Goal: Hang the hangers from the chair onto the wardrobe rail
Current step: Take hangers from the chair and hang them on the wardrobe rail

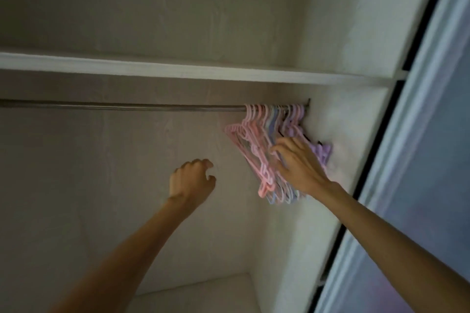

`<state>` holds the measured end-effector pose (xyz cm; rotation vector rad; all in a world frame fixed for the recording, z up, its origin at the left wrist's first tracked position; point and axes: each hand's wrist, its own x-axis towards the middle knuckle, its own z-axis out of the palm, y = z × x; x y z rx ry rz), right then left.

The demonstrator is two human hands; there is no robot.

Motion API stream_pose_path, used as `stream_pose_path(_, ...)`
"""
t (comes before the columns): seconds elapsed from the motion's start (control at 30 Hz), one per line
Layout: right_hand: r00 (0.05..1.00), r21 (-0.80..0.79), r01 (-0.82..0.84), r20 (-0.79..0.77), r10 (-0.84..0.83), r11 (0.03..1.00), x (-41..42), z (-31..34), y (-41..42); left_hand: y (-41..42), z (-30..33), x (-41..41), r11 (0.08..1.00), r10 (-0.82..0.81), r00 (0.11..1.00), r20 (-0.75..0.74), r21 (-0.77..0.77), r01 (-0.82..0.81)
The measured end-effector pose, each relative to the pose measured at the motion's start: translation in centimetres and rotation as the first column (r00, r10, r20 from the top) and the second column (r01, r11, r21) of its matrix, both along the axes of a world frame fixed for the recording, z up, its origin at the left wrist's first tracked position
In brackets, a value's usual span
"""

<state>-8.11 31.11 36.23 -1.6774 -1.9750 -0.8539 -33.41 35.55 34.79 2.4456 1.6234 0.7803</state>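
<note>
Hangers (pixel 256 150): bunched plastic set in pink, pale blue and lilac, hooked over the rail at its right end, pressed close together and swung toward the side panel; lower bars fanned out below the rail, pink ones outermost on the left, lilac ones nearest the panel
Wardrobe rail (pixel 122 106): dull metal bar running level under the shelf, bare from the left edge of view up to the first pink hook, right end fixed into the side panel
Right hand (pixel 296 162): raised below the rail's right end, fingers spread and lightly bent, laid against the bunch of hangers with fingertips among the bars; cannot tell whether any bar is pinched, looks like a press rather than a grasp
Left hand (pixel 190 180): lifted below the rail, left of the hangers and apart from them, fingers loosely curled in the air, grasping nothing
Shelf (pixel 178 70): pale board just above the rail, spanning the wardrobe's width
Side panel (pixel 338 134): pale wall at the rail's right end, lilac hangers resting against or just beside it
Sliding door (pixel 419 160): right of the side panel, pale frame with a bluish pane
Back wall (pixel 101 160): grey, in shadow, behind the rail
</note>
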Motion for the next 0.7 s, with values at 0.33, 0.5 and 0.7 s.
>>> stream_pose_path(0.33, 0.907, -0.405, 0.220, -0.251, -0.339, 0.888, 2.5, -9.4, -23.9, -16.1, -6.8, 9.7, 0.884, -0.407, 0.913, 0.002, -0.252, 0.395)
stream_pose_path(0.5, 0.737, -0.505, 0.376, -0.346, -0.581, 0.777, 6.5, -14.9, -34.7, -23.3, -11.9, 16.9, 0.752, -0.573, 0.820, 0.023, -0.382, 0.537)
stream_pose_path(0.7, 0.489, -0.717, 0.390, -0.369, -0.790, 0.577, 13.4, -22.5, -46.1, -31.8, -20.1, 25.8, 0.628, -0.682, 0.732, 0.001, -0.512, 0.586)
